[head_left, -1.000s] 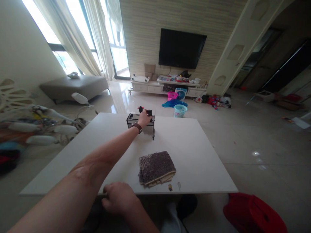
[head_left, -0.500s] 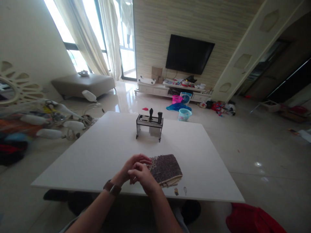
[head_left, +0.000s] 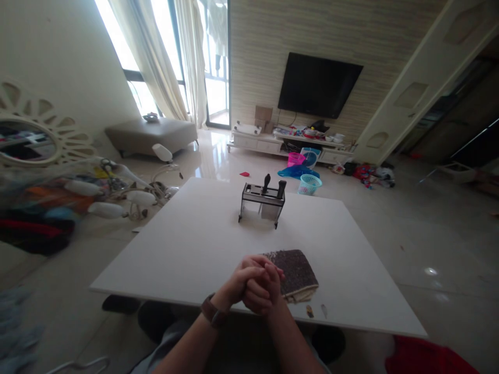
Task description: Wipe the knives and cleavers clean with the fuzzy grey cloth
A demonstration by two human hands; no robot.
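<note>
My left hand (head_left: 247,274), with a brown-strapped watch (head_left: 213,310) on its wrist, is clasped with my right hand (head_left: 262,295) above the table's near edge. The fingers of both are closed around each other, and I see no object in them. Just right of the hands lies a folded dark brown cloth (head_left: 297,272) with a pale patterned part and a cream edge. My hands hide its left corner. Near the front edge, right of the cloth's lower corner, are a small yellow-and-dark item (head_left: 310,311) and a small pale, shiny one (head_left: 324,310).
On the white table (head_left: 183,249) a knife rack (head_left: 262,200) with black handles stands further back. Beyond the table are a light blue basket (head_left: 310,184), a pink basket (head_left: 295,159) and a blue plastic bag (head_left: 298,172). Lamp arms (head_left: 140,200) stand at the left.
My hands were loosely together with fingers partly extended; now they are clasped tightly. The view has turned a little left, so everything sits further right. The cloth and rack stay in place.
</note>
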